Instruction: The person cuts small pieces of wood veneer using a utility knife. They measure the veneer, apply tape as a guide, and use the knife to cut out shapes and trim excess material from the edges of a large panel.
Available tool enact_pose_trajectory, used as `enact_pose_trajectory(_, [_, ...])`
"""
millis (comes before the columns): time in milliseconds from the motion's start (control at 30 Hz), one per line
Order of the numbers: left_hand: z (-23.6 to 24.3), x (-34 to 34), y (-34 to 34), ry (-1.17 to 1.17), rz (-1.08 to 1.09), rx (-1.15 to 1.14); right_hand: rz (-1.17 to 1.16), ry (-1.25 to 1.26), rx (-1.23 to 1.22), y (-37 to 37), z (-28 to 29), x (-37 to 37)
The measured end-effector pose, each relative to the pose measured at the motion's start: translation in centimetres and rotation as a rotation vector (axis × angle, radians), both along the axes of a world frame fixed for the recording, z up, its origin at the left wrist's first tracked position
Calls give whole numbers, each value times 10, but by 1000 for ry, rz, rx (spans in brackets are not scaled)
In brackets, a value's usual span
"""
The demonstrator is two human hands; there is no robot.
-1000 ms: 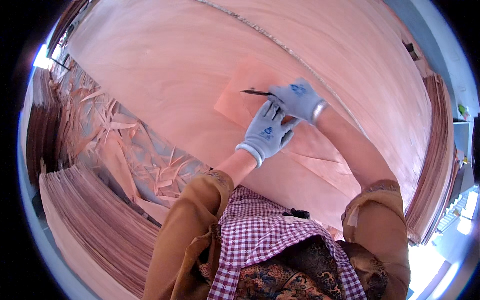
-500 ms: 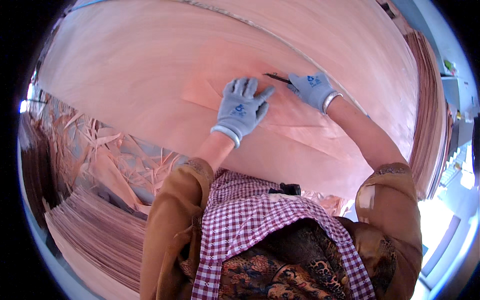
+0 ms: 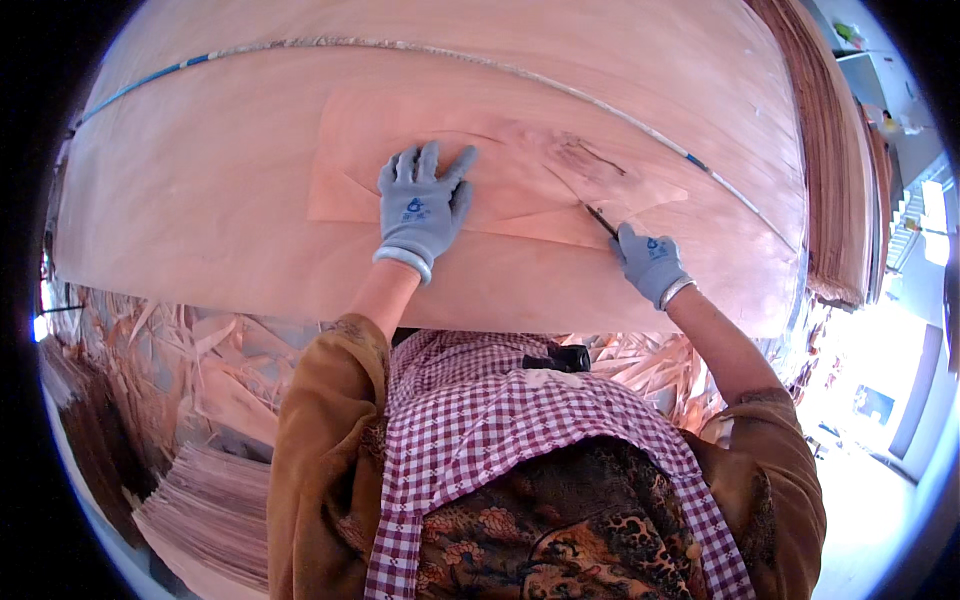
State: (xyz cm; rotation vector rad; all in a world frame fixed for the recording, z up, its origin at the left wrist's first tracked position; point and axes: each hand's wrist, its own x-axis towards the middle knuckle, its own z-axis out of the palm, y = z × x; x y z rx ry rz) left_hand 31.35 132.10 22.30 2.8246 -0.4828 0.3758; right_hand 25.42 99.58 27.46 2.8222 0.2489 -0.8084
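A thin orange-pink veneer piece [image 3: 510, 200] lies on a large pale pink sheet [image 3: 200, 210]. My left hand [image 3: 420, 200], in a blue-grey glove, rests flat on that piece with fingers apart, left of a dark split [image 3: 603, 160] in the wood surface. Lower right of the split, my right hand [image 3: 648, 260], gloved alike, grips a slim dark knife [image 3: 598, 216]. The blade points up-left onto the piece, at the lower end of a thin line running from near the split.
A long white-and-blue rod [image 3: 195, 60] crosses the sheet beyond my hands, curved in this lens. Stacked veneer stands at the right [image 3: 835, 200] and lower left [image 3: 200, 500]. Torn pink strips [image 3: 230, 380] lie below the sheet's near edge, either side of my checked apron [image 3: 460, 400].
My hands have drawn apart: the left moved leftward, the right down toward the near side with the knife, now angled up-left. The dark split shows now. The view has also shifted.
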Motion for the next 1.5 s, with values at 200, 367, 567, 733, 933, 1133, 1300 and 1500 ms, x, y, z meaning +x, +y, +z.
enact_pose_trajectory(200, [2, 3, -3, -1, -8, -21, -108, 103, 55, -4, 45, -1])
enact_pose_trajectory(367, [7, -3, 1, 40, 7, -11, -160, -85, 754, -5, 59, 33])
enact_pose_trajectory(567, [6, -3, 8, 12, -3, -22, 108, -549, 631, 81, 15, 104])
enact_pose_trajectory(733, [11, -1, 6, 18, -40, -60, -27, -175, 355, 84, 4, 136])
enact_pose_trajectory(933, [13, 10, 4, -1, -96, -72, -56, -343, 415, 81, 13, 112])
enact_pose_trajectory(1133, [1, -1, -16, -54, -71, 40, -166, -312, 418, 66, 1, 116])
enact_pose_trajectory(1300, [-7, -3, -14, -6, -62, 72, -207, -305, 307, 86, 48, 86])
enact_pose_trajectory(1500, [-3, 2, -4, 73, -85, 50, 94, 198, 638, 128, 99, -12])
